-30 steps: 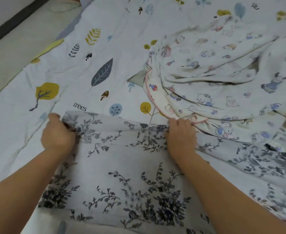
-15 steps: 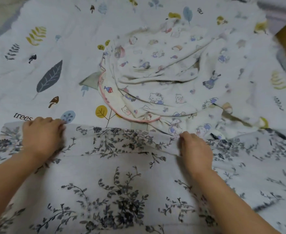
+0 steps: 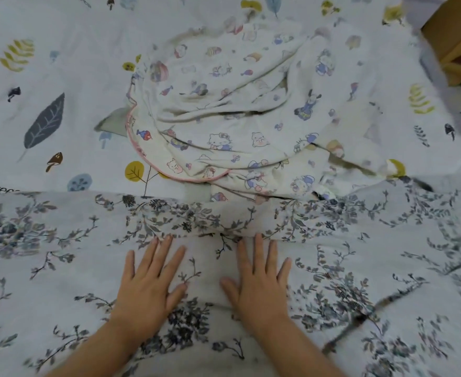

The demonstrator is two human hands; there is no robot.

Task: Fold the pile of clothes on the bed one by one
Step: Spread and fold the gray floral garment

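Near the front edge of the bed, both hands lie flat with fingers straight and spread, gripping nothing: the left hand point(image 3: 149, 278) and the right hand point(image 3: 259, 276) sit side by side, pressing down on the floral-print cloth point(image 3: 332, 268). Their fingertips reach just short of a folded-over band of that cloth, which runs left to right across the view. This looks like smoothing a fold already laid.

Just beyond the far edge of the floral piece sits the crumpled cartoon-print cloth with pink trim point(image 3: 223, 110), its near edge touching or slightly overlapping the floral one. Both rest on a leaf-patterned bedsheet point(image 3: 60, 77). At the far right corner a brown cardboard box point(image 3: 457, 47) stands off the bed.

Risks, as I judge them: the floral cloth spreads wide to the right, where it looks rumpled, so pressing only the middle may trap creases. Dragging the fold outward could also catch the cartoon cloth's edge and pull it along.
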